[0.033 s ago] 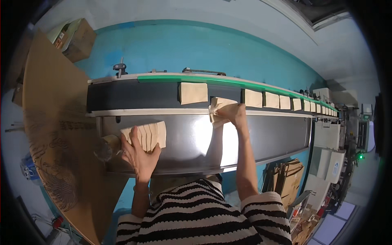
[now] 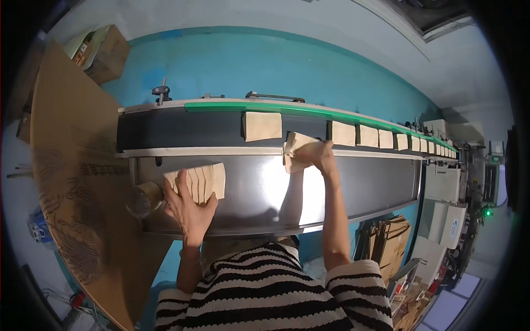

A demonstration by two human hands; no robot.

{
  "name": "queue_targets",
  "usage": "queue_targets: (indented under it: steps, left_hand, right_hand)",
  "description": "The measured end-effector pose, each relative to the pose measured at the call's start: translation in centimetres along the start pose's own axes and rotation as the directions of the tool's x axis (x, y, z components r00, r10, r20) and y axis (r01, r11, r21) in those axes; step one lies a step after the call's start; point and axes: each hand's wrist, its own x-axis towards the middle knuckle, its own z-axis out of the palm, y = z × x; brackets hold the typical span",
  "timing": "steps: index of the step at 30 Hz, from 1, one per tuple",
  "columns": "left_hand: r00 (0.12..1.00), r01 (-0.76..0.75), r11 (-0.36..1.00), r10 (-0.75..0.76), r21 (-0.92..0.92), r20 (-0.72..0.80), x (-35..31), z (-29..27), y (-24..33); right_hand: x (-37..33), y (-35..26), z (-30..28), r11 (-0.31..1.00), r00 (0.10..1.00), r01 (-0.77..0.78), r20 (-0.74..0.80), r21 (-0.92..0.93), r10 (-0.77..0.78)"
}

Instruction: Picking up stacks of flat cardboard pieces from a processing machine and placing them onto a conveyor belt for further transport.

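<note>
My left hand [image 2: 190,211] is closed around a leaning row of tan folded-paper packs [image 2: 201,182] on the grey metal tray [image 2: 243,207]. Its thumb presses the near side and its fingers reach over the left end. Farther right, my right hand [image 2: 322,157] grips another tan folded-paper bundle [image 2: 298,146], whose layers fan apart. That bundle is held over the near rail of a dark conveyor belt [image 2: 165,131]. On the belt, a single tan pack [image 2: 263,126] lies left of my right hand. Several more packs [image 2: 342,133] line up to the right, toward the far end.
A green guide strip [image 2: 265,111] runs along the belt's far side. At left stand a large cardboard sheet [image 2: 83,182] and a clear tape roll [image 2: 146,198] by the tray's end. Flattened cartons [image 2: 389,237] lean at the right, near machinery [image 2: 452,220].
</note>
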Motion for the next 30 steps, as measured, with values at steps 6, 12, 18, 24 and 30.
queue_targets:
  steps: [6,12,18,24,30]
  left_hand:
    - [0.999,-0.052,0.998,0.052,-0.019,-0.014,-0.3,3.0,1.8]
    - [0.994,-0.109,0.994,0.109,-0.005,-0.023,0.4,5.6,3.6]
    - [0.981,-0.188,0.982,0.186,-0.019,-0.058,-0.2,6.8,5.2]
    - [0.998,-0.058,0.998,0.058,0.013,0.003,-1.6,5.5,4.4]
    - [0.997,-0.071,0.997,0.071,0.012,-0.032,-0.8,3.9,5.5]
  right_hand:
    - [-6.8,-6.2,-2.1,0.992,0.988,-0.044,-0.141,0.121,0.061]
    - [-12.1,-9.6,4.9,0.628,0.976,0.200,-0.207,0.752,-0.063]
    - [-10.1,-8.0,7.4,0.825,0.979,0.205,-0.128,0.526,-0.161]
    - [-4.0,-10.9,4.9,0.679,0.994,0.107,-0.052,0.726,-0.100]
    - [-0.7,-10.3,3.3,0.880,0.935,0.080,-0.341,0.468,0.096]
